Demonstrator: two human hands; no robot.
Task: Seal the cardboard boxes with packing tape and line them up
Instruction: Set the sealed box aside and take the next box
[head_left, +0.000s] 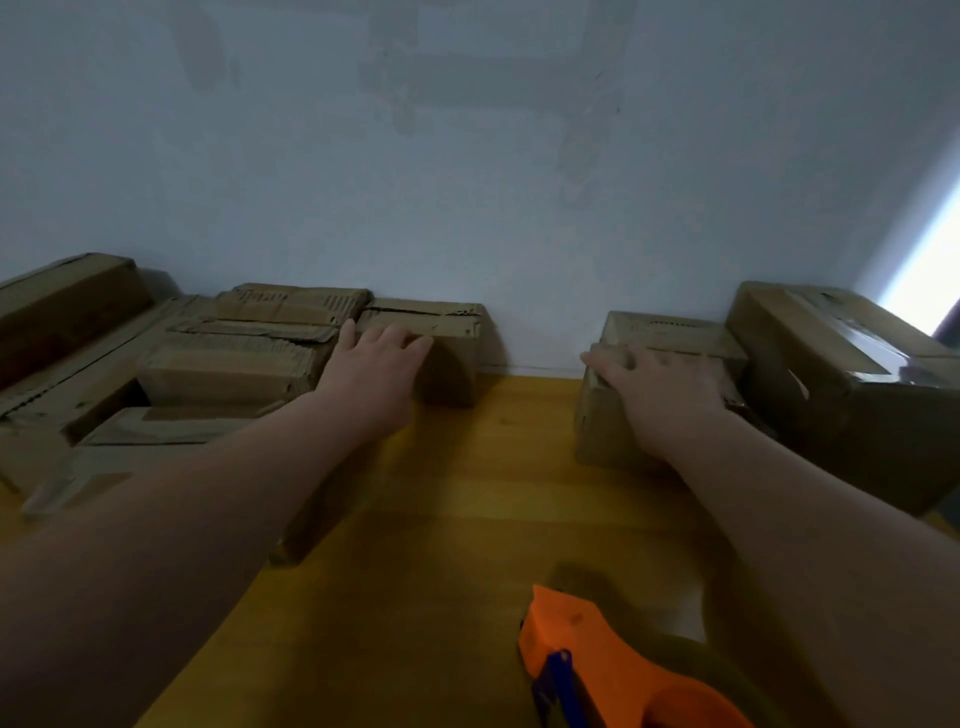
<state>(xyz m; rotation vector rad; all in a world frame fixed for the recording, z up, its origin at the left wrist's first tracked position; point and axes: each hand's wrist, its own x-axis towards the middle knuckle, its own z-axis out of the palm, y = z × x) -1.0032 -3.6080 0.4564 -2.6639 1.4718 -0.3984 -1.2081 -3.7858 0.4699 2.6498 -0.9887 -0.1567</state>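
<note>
Two bare hands reach forward over the yellow wooden table (467, 519), each laid on its own carton against the wall (467, 156). The left hand (376, 364) rests on the near top edge of a small cardboard box (452, 317). Its fingers lie fairly straight across the flap and its thumb points up along the box's left side, next to the heap of cardboard boxes (234, 358). A dark seam runs across this box's top.

The right hand (662, 387) lies flat on top of a second small box (602, 431), fingers spread and loose, thumb near the box's left edge; motion blur hides the fingertips. That box sits just beside a large taped box (841, 364) with glossy tape on its top. The two small boxes stand well apart. An orange tape dispenser (587, 644) lies on the table near the person, touched by neither hand.
</note>
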